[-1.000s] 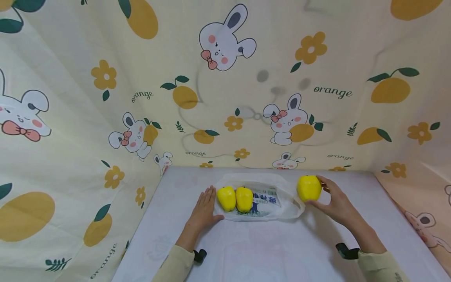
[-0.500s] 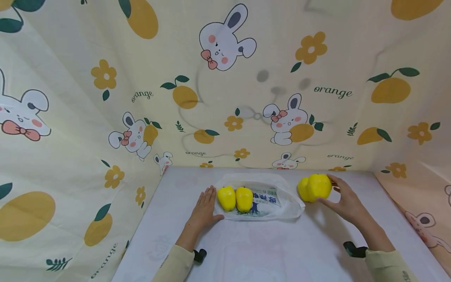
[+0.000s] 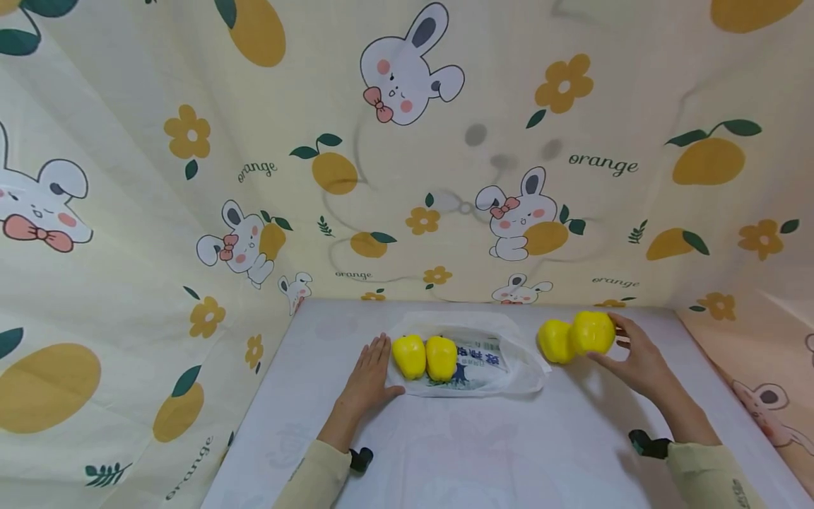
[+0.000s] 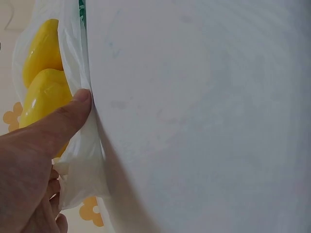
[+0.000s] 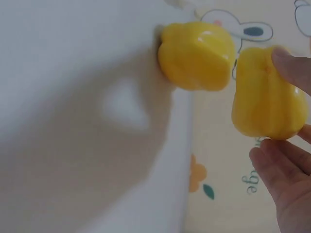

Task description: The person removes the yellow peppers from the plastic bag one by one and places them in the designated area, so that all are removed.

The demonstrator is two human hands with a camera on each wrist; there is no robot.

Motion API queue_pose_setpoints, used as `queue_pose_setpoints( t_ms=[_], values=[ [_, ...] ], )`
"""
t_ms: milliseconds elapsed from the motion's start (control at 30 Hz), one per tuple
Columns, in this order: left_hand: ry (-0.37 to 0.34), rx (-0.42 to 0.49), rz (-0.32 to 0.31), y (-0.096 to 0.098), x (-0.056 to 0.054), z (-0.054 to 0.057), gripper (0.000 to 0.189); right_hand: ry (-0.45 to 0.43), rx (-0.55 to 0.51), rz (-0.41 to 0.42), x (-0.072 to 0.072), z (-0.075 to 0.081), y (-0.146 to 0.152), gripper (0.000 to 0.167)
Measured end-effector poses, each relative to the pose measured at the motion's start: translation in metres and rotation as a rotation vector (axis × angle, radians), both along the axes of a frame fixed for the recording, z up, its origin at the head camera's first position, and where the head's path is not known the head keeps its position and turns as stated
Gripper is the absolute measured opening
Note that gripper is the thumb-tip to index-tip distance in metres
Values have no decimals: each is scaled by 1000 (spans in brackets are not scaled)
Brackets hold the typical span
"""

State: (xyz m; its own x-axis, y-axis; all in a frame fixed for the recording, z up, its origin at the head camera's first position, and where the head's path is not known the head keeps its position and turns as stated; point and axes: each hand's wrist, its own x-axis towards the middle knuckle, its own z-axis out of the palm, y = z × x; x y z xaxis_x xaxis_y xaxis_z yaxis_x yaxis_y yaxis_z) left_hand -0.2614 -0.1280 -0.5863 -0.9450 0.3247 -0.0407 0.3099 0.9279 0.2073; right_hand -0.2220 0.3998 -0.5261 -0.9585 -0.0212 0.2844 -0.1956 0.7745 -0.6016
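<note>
My right hand [image 3: 641, 364] holds a yellow bell pepper [image 3: 593, 333] between thumb and fingers, raised off the table. In the right wrist view that held pepper [image 5: 265, 97] shows between the thumb and the fingertips. A second yellow bell pepper [image 3: 555, 342] sits on the table just left of it, partly overlapped in the head view. Two more bell peppers [image 3: 409, 357] lie side by side on the left part of a white plastic bag [image 3: 509, 382] with blue and green print. Flat at the bag's left end rests my left hand [image 3: 367, 375], its thumb [image 4: 80, 99] touching the plastic.
The table [image 3: 458, 452] has a pale cover. A patterned cloth [image 3: 394, 212] with rabbits and oranges rises behind it and along both sides. Small black wrist cameras [image 3: 649, 444] sit at both sleeves.
The right hand has moved to the right with its bell pepper, uncovering the one on the table behind it. The bag's right end has slipped slightly. The left hand has stayed put.
</note>
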Motion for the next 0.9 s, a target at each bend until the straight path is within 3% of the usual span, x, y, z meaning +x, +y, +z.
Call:
queue_pose_setpoints(
  t_ms=[367, 633, 900],
  values=[
    [3, -28, -5, 0, -3, -2, 115, -80, 1, -49, -1, -6, 13, 101],
    [-2, -30, 0, 1, -3, -2, 115, -128, -14, -38, -5, -16, 22, 100],
    [-10, -38, -1, 1, -4, -1, 115, -245, -51, -59, -8, -23, 27, 107]
  ],
)
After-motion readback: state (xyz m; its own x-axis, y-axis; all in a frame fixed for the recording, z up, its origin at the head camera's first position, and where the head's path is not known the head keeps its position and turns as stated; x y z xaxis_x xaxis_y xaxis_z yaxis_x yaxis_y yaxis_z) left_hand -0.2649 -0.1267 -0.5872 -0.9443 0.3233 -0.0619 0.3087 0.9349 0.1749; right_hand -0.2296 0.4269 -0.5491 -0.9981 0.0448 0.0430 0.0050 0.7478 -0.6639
